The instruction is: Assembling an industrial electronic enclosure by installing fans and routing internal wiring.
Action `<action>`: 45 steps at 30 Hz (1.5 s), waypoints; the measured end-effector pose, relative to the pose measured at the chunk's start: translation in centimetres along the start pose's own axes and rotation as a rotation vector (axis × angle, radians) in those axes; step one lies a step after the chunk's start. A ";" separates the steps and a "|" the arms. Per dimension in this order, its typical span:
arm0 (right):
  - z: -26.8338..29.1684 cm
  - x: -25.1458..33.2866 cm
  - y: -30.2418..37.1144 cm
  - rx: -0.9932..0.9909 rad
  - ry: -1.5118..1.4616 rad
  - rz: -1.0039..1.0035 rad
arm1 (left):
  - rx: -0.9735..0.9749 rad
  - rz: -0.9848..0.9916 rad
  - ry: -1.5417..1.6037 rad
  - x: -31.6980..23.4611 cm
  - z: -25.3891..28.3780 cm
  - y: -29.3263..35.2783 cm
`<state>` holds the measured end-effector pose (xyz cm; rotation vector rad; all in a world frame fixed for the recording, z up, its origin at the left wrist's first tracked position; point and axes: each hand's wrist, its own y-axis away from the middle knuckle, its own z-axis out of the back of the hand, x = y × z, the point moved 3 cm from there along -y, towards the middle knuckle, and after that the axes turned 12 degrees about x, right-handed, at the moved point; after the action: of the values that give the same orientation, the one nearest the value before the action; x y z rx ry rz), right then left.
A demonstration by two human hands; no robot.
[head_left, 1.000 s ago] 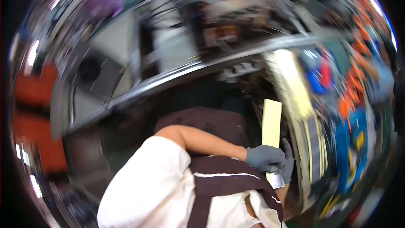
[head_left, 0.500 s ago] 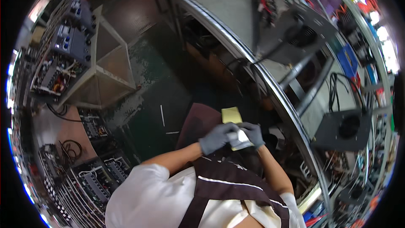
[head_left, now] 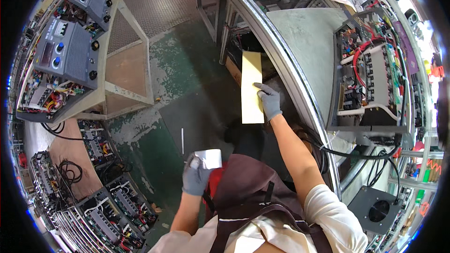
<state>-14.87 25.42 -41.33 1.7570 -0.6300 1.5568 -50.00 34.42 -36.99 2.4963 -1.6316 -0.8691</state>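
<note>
Both of my hands wear grey gloves and are well apart. Between the fingers of my left hand [head_left: 196,178] is a small shiny silver-white sheet [head_left: 209,158], beside my apron. My right hand [head_left: 269,102] reaches forward and grips a long pale-yellow strip [head_left: 251,72] by its right edge. The strip looks flat and stiff, like paper or card, and runs away from me beside the bench frame. My fingers cover part of its edge.
On the right, a metal-edged bench [head_left: 300,28] carries an open electronic chassis [head_left: 372,72] with red wires. A black fan panel [head_left: 377,211] sits nearer. To the left, a wooden-framed stand [head_left: 124,84] holds grey units with blue knobs [head_left: 58,49]; circuit assemblies [head_left: 124,201] lie below.
My hands have separated from their close position: the right went forward with the yellow strip, the left moved left with the silver-white sheet. The strip shows much longer. My view has shifted too.
</note>
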 end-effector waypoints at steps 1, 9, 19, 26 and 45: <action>-0.5 0.0 -0.9 -0.059 -0.036 -0.011 | -0.026 0.011 -0.027 0.6 0.4 0.4; 11.0 -9.0 -12.3 -0.456 -1.118 -0.017 | 0.019 0.152 -0.311 2.0 -4.0 -3.5; -0.2 0.9 10.6 0.038 -0.723 -0.221 | 0.349 0.248 -0.137 3.9 -9.5 -8.2; 2.7 10.0 25.1 0.071 -0.386 0.110 | 0.583 0.406 -0.030 9.3 -16.0 -6.5; 24.3 13.7 35.1 -0.661 0.272 0.455 | 0.917 -0.111 -1.286 20.7 -29.4 3.2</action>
<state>-23.24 -14.31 -22.44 0.9293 -1.2894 1.5833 -32.87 7.52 -20.14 2.5576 -2.6622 -2.6100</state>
